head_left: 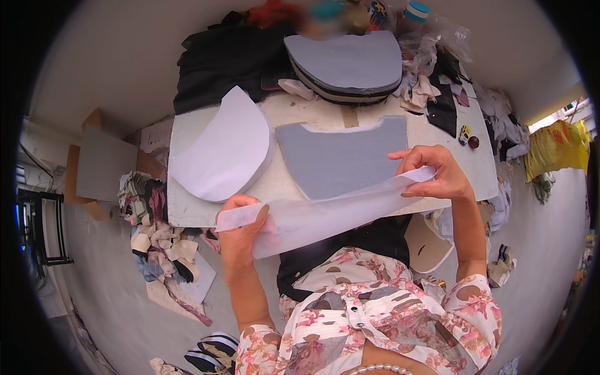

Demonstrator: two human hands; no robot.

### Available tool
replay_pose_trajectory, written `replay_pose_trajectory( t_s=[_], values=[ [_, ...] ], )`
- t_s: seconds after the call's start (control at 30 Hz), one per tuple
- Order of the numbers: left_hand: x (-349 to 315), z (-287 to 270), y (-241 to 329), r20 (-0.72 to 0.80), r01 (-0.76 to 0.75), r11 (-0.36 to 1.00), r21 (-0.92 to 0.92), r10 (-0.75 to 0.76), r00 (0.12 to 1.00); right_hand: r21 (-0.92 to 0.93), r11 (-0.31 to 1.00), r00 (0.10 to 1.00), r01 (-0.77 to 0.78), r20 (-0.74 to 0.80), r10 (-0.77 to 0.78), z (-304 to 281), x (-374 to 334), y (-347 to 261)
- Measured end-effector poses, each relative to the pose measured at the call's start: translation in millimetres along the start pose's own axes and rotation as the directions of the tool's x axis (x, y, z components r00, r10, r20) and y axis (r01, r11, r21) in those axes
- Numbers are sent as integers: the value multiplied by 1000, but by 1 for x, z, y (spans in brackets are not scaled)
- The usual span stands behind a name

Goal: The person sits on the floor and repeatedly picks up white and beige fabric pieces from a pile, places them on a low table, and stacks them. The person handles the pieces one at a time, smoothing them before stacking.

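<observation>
A translucent white sheet of thin fabric [331, 220] stretches in front of me above the table's near edge. My left hand [240, 232] is closed on its left end, thumb on top. My right hand [437, 174] pinches its right end between thumb and fingers, with the index finger pointing left. Just beyond the sheet, a flat grey panel with a curved cut-out [340, 153] lies on the table, partly hidden by the sheet and my right hand. Left of it sits a stack of white curved pieces [222, 147].
At the back of the white table [187, 214] stands a thick stack of grey curved pieces [347, 59], beside black cloth [231, 62]. A toy car [464, 134] and a dark round object [474, 142] lie near the right edge. Fabric scraps [165, 250] are heaped at left, near a cardboard box [103, 165].
</observation>
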State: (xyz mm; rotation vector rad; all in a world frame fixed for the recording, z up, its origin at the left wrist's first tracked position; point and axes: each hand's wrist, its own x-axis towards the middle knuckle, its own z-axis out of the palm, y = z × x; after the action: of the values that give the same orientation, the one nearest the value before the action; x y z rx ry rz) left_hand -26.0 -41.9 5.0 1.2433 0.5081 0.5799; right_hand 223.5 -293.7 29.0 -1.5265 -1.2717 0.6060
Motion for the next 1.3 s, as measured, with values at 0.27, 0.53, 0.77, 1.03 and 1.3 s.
replay_pose_trajectory(
  t_s=[0.27, 0.53, 0.77, 1.03, 1.3],
  values=[
    [74, 21, -85, 25, 108, 994, -15, -107, 994, 357, 893, 834, -272, -376, 404, -9, -22, 71],
    [115, 28, -122, -115, -19, 874, 486, 86, 990, 253, 886, 747, -389, -477, 464, -20, -24, 138],
    [122, 37, -128, -162, -58, 674, 737, 259, 952, -48, 876, 689, -480, -639, 342, -9, -14, 158],
    [123, 35, -124, -137, -39, 624, 780, 232, 963, -274, 731, 652, -625, -698, 296, -5, -9, 146],
    [100, 57, -117, 483, -535, 96, 839, 317, 816, -800, 450, 906, -396, -420, 51, 25, -8, 113]
  ],
)
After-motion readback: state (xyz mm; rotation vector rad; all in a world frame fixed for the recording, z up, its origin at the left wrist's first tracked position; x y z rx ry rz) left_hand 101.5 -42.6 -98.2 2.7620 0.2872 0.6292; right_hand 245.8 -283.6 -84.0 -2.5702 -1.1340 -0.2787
